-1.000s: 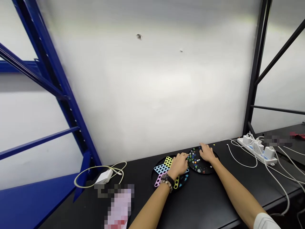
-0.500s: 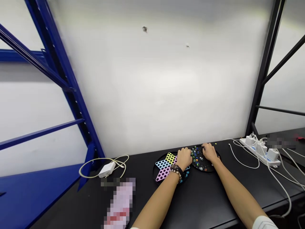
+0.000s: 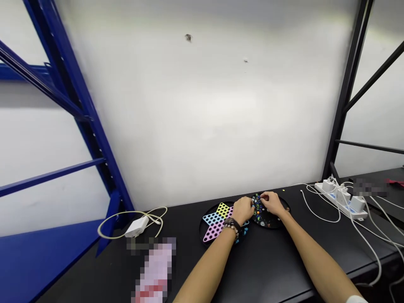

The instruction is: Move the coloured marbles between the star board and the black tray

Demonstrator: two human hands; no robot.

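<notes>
A Chinese checkers board [image 3: 213, 230], star-shaped with yellow, blue and pink holed fields, lies in a round black tray. My left hand [image 3: 243, 210], wearing a dark watch and a beaded bracelet, is over the board's right side with its fingers curled; what they hold is hidden. Just right stands a second round black tray [image 3: 274, 223] with many small coloured marbles [image 3: 258, 212], mostly at its left. Above these marbles my right hand [image 3: 272, 203] has thumb and fingers pinched together, and anything between them is too small to make out. Blue bits show beside my left wrist.
A white power adapter [image 3: 136, 227] with a looped cable lies on the black table [image 3: 261, 269] at left, near a blurred pink item [image 3: 156, 265]. On the right are a white power strip [image 3: 342, 200] and loose white cables. A white wall [image 3: 217, 126] rises behind.
My right hand has moved left across the marble tray, from its right side to the marbles, and its fingers have come together. My left hand stays curled over the board.
</notes>
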